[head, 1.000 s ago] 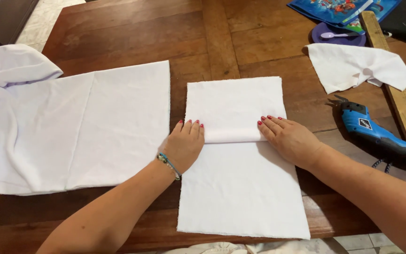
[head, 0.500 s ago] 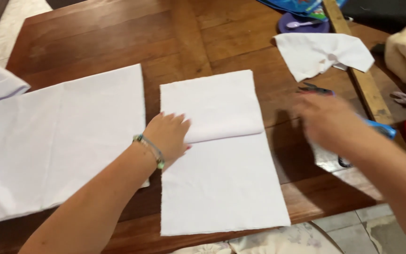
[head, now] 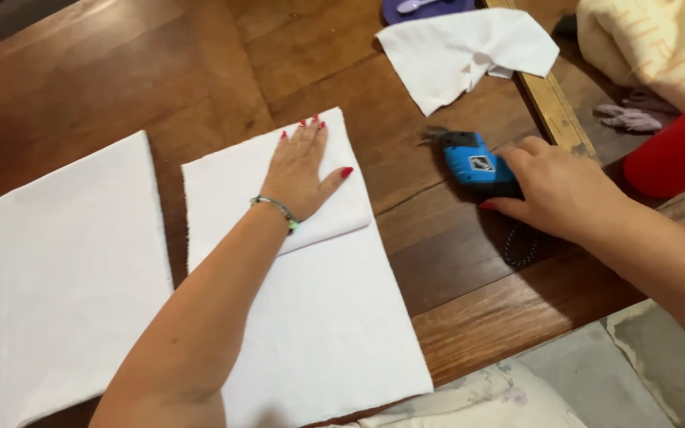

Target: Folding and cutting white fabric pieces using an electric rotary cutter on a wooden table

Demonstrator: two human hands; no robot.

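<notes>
Right hand (head: pixel 552 186) now on blue cutter (head: pixel 477 162), fingers (head: pixel 505 204) curled.

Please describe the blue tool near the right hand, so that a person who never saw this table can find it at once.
On the wooden table, look right of the folded white cloth that the left hand presses. The blue electric cutter lies there under the right hand, beside a wooden ruler. It is the only bright blue thing with a black tip.

three white cloths (head: pixel 311 317), one blue tool (head: pixel 479 164)
</notes>
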